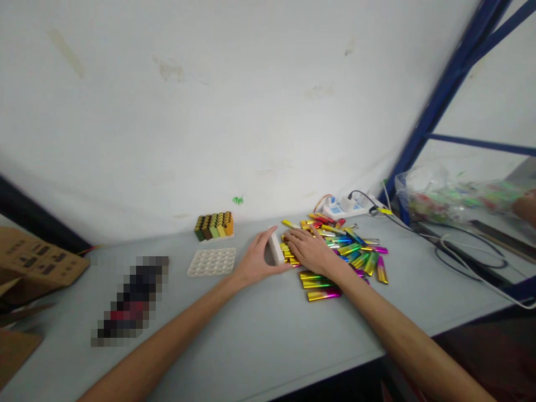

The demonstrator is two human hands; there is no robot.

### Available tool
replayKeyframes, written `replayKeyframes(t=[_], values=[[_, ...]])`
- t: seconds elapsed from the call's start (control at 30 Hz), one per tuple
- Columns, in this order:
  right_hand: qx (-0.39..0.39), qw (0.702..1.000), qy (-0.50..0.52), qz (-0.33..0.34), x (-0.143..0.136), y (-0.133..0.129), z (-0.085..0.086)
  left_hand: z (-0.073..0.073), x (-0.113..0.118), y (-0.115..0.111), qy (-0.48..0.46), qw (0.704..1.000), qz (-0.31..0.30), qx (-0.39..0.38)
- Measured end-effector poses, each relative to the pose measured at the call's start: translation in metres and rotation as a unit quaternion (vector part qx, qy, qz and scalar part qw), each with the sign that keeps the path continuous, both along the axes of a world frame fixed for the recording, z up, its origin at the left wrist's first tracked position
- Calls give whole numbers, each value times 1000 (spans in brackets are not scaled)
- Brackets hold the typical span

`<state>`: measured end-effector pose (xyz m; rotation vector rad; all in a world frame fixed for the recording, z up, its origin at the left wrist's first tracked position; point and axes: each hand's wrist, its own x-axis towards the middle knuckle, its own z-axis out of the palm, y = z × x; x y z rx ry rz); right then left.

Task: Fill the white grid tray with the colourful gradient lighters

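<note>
My left hand [258,258] grips a white tray [276,249] stood up on its narrow edge, with fingers at its far end and thumb at the near end. Right beside it, my right hand [309,250] lies with fingers stretched out over shiny metallic lighter casings [352,251], touching gold ones close to the tray. The casings are heaped loosely, in gold, green, blue, red and purple. Which casings sit under my right palm is hidden. Left of my left hand, a white tray with rows of hollows [213,262] lies flat.
A block of upright casings [213,225] stands in rows by the wall. Behind the heap are a power strip [347,206] and cables. A cardboard box [37,262] and a pixelated dark object [136,301] are at left. Right: blue rack [435,106], plastic bags [452,195], another person's hand [525,207].
</note>
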<state>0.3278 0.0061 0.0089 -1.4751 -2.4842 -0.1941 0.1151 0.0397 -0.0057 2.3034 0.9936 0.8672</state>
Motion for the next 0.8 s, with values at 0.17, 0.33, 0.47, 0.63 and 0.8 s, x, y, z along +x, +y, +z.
replayKeyframes(t=[0.17, 0.33, 0.47, 0.63, 0.8], values=[[-26, 999, -5, 41, -14, -2, 0, 1, 3, 1, 8, 1000, -13, 8], [-17, 999, 21, 41, -11, -1, -2, 19, -30, -2, 20, 999, 31, -8], [3, 999, 35, 38, -9, 1, -2, 28, -77, -34, 9, 991, 125, 38], [18, 998, 53, 38, -16, -4, 3, 21, -116, -81, 34, 970, 221, 91], [6, 997, 61, 50, -27, -9, 3, 26, -90, -59, 28, 967, 223, 123]])
